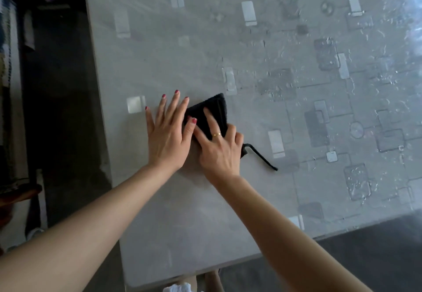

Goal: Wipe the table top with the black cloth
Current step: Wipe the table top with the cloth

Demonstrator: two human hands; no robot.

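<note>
Right hand (220,152) is on top of the black cloth (212,108), index flat, outer fingers curled into it; left hand (167,136) lies splayed just left of the cloth, and the table top's (182,51) wet-looking stretch lies to the cloth's right.

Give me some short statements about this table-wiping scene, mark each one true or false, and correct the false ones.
1. The right hand rests on the black cloth. True.
2. The left hand holds a spray bottle. False: it lies flat, fingers spread, on the table top beside the cloth.
3. The cloth's strap trails to the right of the right hand. True.
4. The water droplets are on the left part of the table. False: they are on the right part.
5. The gold ring is on the left hand. False: it is on the right hand.
</note>
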